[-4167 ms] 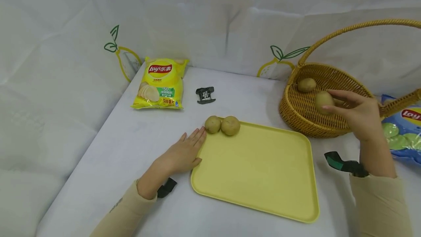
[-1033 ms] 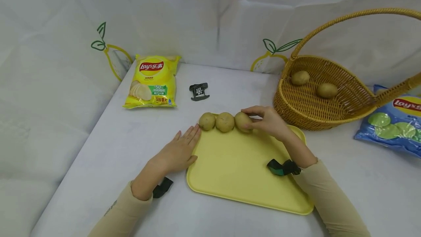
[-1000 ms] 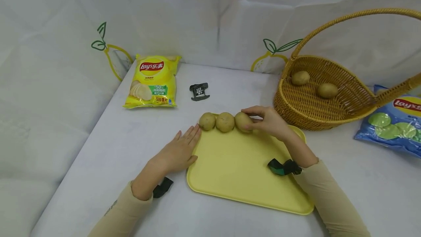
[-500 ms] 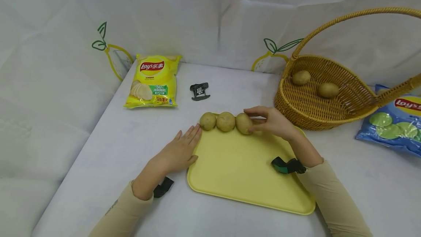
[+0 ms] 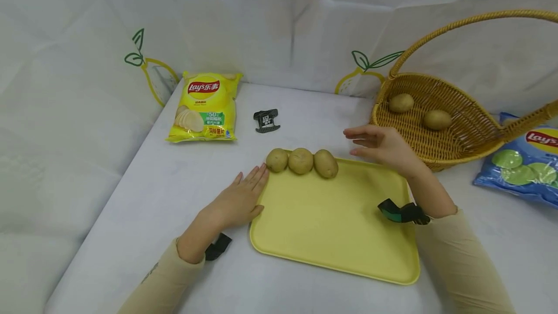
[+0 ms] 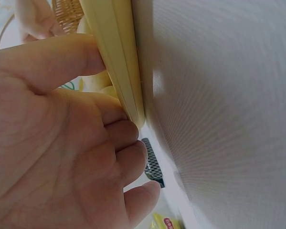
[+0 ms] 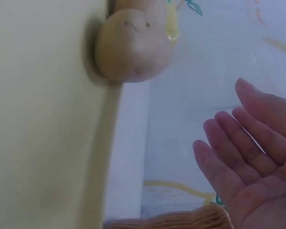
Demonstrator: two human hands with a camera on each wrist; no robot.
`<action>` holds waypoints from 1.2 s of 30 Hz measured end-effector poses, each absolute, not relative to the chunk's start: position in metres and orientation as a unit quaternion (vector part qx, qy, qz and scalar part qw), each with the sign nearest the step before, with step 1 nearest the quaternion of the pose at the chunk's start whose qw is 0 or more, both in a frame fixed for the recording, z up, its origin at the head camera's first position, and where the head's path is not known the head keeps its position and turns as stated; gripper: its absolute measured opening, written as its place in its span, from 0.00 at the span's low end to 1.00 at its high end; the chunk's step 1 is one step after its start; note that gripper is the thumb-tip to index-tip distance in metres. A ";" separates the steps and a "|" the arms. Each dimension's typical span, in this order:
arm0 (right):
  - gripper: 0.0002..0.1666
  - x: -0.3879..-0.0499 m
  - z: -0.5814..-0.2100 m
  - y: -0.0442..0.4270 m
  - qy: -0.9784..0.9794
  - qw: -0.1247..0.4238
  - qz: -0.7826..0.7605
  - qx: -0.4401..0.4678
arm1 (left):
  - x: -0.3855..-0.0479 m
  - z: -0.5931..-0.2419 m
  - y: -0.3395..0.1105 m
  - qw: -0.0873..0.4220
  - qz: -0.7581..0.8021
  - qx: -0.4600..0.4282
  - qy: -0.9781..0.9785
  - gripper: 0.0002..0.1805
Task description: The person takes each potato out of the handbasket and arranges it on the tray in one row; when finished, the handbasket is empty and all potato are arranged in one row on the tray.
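Three potatoes sit side by side along the far left edge of a yellow tray (image 5: 335, 227): a left one (image 5: 277, 160), a middle one (image 5: 301, 161) and a right one (image 5: 326, 164). My left hand (image 5: 237, 201) touches the tray's left edge with straight fingers; in the left wrist view its thumb and fingers lie against the tray rim (image 6: 115, 52). Holding nothing, my right hand (image 5: 385, 149) hovers over the tray's far right part beside the basket. The right wrist view shows its fingers (image 7: 228, 148) extended, apart from the nearest potato (image 7: 133, 45).
A wicker basket (image 5: 475, 139) with a tall handle holds two potatoes (image 5: 438, 119) at the back right. A blue chip bag (image 5: 519, 168) lies beyond it. At the back left are a yellow chip bag (image 5: 204, 108) and a small black packet (image 5: 267, 121).
My right hand took a potato from the basket, set it beside the other two on the tray, then let go and moved right and up. My left hand stays at the tray edge.
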State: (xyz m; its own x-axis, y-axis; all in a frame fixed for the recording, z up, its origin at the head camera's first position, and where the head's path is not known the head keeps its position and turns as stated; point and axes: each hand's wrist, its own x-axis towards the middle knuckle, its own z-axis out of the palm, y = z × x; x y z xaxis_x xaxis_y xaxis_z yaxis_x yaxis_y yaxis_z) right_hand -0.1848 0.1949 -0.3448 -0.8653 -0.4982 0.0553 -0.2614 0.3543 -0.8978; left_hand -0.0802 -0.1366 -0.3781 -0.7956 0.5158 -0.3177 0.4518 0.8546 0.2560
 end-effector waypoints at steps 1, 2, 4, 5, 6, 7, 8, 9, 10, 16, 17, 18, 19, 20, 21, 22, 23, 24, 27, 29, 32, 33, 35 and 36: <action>0.21 -0.185 -0.342 0.197 0.817 0.103 -0.520 -0.227 | -0.080 -0.378 -0.137 0.191 0.083 0.257 0.944 0.40; 0.21 -0.185 -0.340 0.200 0.818 0.091 -0.524 -0.221 | -0.081 -0.378 -0.137 0.191 0.082 0.257 0.944 0.40; 0.20 -0.186 -0.336 0.204 0.808 0.073 -0.545 -0.211 | -0.081 -0.378 -0.137 0.192 0.083 0.257 0.943 0.40; 0.20 -0.187 -0.335 0.206 0.800 0.065 -0.559 -0.209 | -0.081 -0.378 -0.137 0.193 0.083 0.257 0.943 0.40; 0.19 -0.187 -0.334 0.208 0.789 0.060 -0.576 -0.207 | -0.081 -0.378 -0.137 0.193 0.083 0.257 0.943 0.40; 0.19 -0.187 -0.334 0.209 0.781 0.053 -0.587 -0.204 | -0.081 -0.378 -0.137 0.193 0.083 0.258 0.943 0.40; 0.19 -0.188 -0.334 0.210 0.770 0.047 -0.603 -0.203 | -0.081 -0.378 -0.137 0.192 0.082 0.257 0.943 0.40; 0.18 -0.188 -0.333 0.211 0.763 0.042 -0.613 -0.202 | -0.082 -0.378 -0.137 0.192 0.082 0.258 0.943 0.40; 0.18 -0.188 -0.333 0.212 0.758 0.035 -0.620 -0.201 | -0.082 -0.379 -0.137 0.192 0.082 0.257 0.944 0.40; 0.16 -0.190 -0.333 0.219 0.766 0.008 -0.615 -0.185 | -0.081 -0.379 -0.138 0.194 0.077 0.258 0.943 0.40; 0.16 -0.191 -0.333 0.221 0.765 0.006 -0.619 -0.181 | -0.081 -0.379 -0.137 0.194 0.077 0.258 0.943 0.40; 0.16 -0.192 -0.332 0.224 0.768 0.004 -0.616 -0.174 | -0.081 -0.378 -0.137 0.195 0.077 0.258 0.943 0.40; 0.16 -0.192 -0.333 0.227 0.772 0.001 -0.613 -0.168 | -0.081 -0.378 -0.137 0.196 0.076 0.258 0.943 0.40; 0.16 -0.193 -0.333 0.230 0.772 -0.004 -0.614 -0.165 | -0.081 -0.378 -0.137 0.196 0.075 0.258 0.943 0.40; 0.17 -0.194 -0.333 0.233 0.775 -0.012 -0.611 -0.160 | -0.081 -0.378 -0.137 0.196 0.074 0.259 0.943 0.40; 0.17 -0.195 -0.333 0.236 0.775 -0.018 -0.613 -0.155 | -0.081 -0.378 -0.136 0.196 0.074 0.259 0.943 0.40; 0.17 -0.196 -0.334 0.239 0.779 -0.025 -0.609 -0.150 | -0.081 -0.377 -0.136 0.197 0.074 0.259 0.943 0.40; 0.17 -0.197 -0.334 0.242 0.783 -0.031 -0.604 -0.144 | -0.081 -0.377 -0.136 0.197 0.073 0.259 0.943 0.40; 0.17 -0.199 -0.336 0.250 0.788 -0.044 -0.601 -0.127 | -0.081 -0.377 -0.136 0.197 0.074 0.258 0.943 0.40; 0.17 -0.200 -0.337 0.254 0.803 -0.048 -0.583 -0.112 | -0.081 -0.377 -0.136 0.198 0.075 0.256 0.943 0.40; 0.18 -0.202 -0.338 0.260 0.821 -0.050 -0.561 -0.096 | -0.081 -0.377 -0.136 0.198 0.076 0.255 0.943 0.40; 0.18 -0.203 -0.338 0.262 0.825 -0.052 -0.555 -0.092 | -0.081 -0.377 -0.136 0.198 0.076 0.255 0.943 0.40; 0.19 -0.204 -0.338 0.266 0.829 -0.051 -0.551 -0.081 | -0.081 -0.377 -0.135 0.198 0.077 0.255 0.943 0.40; 0.18 -0.205 -0.339 0.268 0.830 -0.053 -0.550 -0.077 | -0.081 -0.376 -0.135 0.198 0.077 0.255 0.943 0.40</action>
